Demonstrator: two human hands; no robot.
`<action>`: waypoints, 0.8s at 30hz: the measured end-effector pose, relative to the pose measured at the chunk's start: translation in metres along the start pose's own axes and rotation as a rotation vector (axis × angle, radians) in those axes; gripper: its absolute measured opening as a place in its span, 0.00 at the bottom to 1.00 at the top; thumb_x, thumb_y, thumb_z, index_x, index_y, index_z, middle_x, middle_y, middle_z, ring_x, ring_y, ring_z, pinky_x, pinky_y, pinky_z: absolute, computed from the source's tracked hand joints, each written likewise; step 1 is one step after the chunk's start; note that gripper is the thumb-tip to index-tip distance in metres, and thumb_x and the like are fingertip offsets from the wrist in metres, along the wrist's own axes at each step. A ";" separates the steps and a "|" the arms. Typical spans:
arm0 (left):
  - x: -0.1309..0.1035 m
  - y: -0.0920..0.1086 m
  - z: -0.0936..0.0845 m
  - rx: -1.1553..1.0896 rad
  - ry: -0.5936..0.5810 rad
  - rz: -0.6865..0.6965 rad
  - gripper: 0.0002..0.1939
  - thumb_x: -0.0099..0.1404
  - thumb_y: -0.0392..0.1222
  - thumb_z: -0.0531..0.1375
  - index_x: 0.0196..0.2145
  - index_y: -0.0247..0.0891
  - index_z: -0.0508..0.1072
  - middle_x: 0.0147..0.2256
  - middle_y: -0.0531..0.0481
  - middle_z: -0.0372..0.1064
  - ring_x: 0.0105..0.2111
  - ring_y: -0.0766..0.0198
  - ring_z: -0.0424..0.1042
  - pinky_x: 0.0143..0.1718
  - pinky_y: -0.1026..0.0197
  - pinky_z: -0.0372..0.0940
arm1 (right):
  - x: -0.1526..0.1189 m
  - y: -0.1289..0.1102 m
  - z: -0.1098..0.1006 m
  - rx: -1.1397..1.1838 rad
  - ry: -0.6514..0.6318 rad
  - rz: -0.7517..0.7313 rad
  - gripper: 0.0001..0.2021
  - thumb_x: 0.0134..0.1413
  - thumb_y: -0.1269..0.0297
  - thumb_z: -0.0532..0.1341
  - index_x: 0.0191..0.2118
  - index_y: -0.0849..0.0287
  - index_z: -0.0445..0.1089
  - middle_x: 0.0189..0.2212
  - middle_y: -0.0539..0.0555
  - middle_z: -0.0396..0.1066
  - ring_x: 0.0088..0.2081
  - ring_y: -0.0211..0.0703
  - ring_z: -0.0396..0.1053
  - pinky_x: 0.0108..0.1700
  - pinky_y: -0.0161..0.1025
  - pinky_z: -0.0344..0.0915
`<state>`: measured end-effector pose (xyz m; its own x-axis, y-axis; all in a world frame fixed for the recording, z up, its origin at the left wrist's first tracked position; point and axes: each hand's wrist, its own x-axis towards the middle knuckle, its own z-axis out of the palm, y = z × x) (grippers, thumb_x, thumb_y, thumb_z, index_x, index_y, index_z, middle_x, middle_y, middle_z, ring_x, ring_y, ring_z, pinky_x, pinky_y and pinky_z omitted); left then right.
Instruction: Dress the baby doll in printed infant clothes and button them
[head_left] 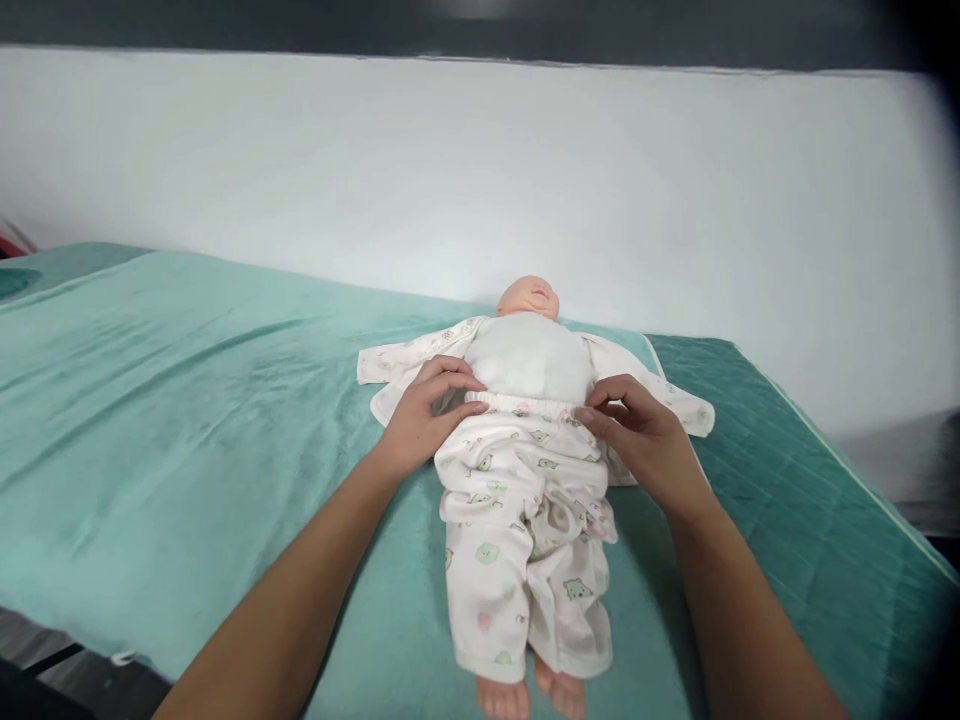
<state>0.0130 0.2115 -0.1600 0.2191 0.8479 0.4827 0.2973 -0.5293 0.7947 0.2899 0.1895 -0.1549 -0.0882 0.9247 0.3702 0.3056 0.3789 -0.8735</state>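
On a teal sheet [187, 430] before a white wall [300, 170], the doll [529, 352] lies face up, head toward the wall, shirt [409, 355] spread open beneath it. Pants [487, 560] on. Left hand [426, 418] pinches the waistband [529, 406] at one side, thumb and fingertips slightly parted round the cloth; right hand [646, 432] pinches the opposite side, fingers curled close.

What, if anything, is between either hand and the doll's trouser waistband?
Nothing visible. The left hand and right hand have fingertips at opposite sides of the waistband. The printed shirt lies spread out to both sides, not across the waistband's front.
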 end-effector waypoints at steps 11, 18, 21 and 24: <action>0.007 0.002 0.002 -0.165 -0.233 -0.124 0.09 0.63 0.46 0.63 0.33 0.39 0.69 0.43 0.49 0.63 0.43 0.63 0.65 0.48 0.60 0.61 | 0.003 0.000 -0.009 -0.282 -0.164 -0.126 0.10 0.56 0.57 0.66 0.32 0.53 0.65 0.41 0.51 0.63 0.48 0.46 0.63 0.53 0.43 0.58; 0.015 0.000 -0.001 -0.162 -0.262 -0.183 0.09 0.67 0.47 0.58 0.36 0.40 0.64 0.34 0.54 0.60 0.33 0.66 0.59 0.35 0.63 0.56 | 0.006 0.006 0.000 -0.258 -0.098 -0.193 0.10 0.61 0.59 0.60 0.31 0.54 0.60 0.36 0.51 0.63 0.40 0.43 0.62 0.45 0.41 0.59; 0.026 -0.005 -0.002 -0.109 -0.215 -0.188 0.09 0.67 0.48 0.56 0.36 0.41 0.63 0.33 0.55 0.59 0.32 0.66 0.58 0.34 0.63 0.55 | 0.011 0.009 0.005 -0.250 -0.042 -0.090 0.11 0.62 0.56 0.59 0.32 0.54 0.60 0.32 0.49 0.64 0.35 0.41 0.61 0.40 0.39 0.59; 0.040 -0.008 -0.001 -0.044 -0.221 -0.221 0.09 0.68 0.49 0.55 0.36 0.41 0.62 0.30 0.55 0.57 0.30 0.66 0.57 0.32 0.63 0.53 | 0.020 0.012 0.009 -0.307 0.039 0.040 0.12 0.61 0.53 0.59 0.33 0.53 0.61 0.27 0.47 0.63 0.29 0.40 0.59 0.34 0.38 0.56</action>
<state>0.0185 0.2498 -0.1463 0.3515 0.9127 0.2083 0.3211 -0.3266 0.8889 0.2834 0.2129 -0.1610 -0.0356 0.9345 0.3542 0.5805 0.3078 -0.7538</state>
